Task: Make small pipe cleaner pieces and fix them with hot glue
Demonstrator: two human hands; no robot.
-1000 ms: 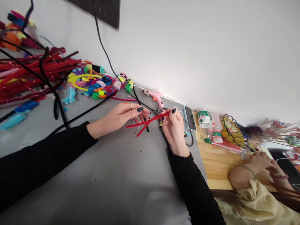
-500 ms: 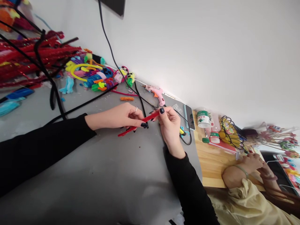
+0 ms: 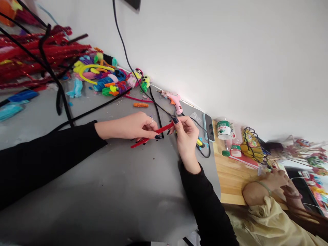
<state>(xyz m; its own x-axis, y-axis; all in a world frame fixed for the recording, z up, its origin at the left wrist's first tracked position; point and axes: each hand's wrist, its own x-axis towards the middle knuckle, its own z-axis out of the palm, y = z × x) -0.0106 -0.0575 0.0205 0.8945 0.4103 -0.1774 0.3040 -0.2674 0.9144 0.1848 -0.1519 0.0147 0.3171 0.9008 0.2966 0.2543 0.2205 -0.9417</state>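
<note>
Between my two hands runs a short red pipe cleaner (image 3: 164, 128), slanting up to the right above the grey table mat (image 3: 123, 191). My left hand (image 3: 139, 126) pinches it near the middle, and its lower end pokes out past the fingers. At the upper end, the thumb and fingers of my right hand (image 3: 186, 131) are closed on it. A pink glue gun (image 3: 174, 101) lies just beyond my right hand. An orange pipe cleaner piece (image 3: 140, 105) rests behind my left hand.
Colourful pipe cleaners (image 3: 102, 77) are heaped at the back left, beside red glittery bundles (image 3: 38, 56). Black cords cross the mat. Along the right lie a phone (image 3: 208, 127), a yellow-handled tool (image 3: 200, 142) and bottles (image 3: 224, 129). Another person's hands (image 3: 276, 179) are at the far right.
Both hands keep their pinch on the red pipe cleaner, with hardly any shift between them. The whole view has moved slightly, so the background sits a little farther right.
</note>
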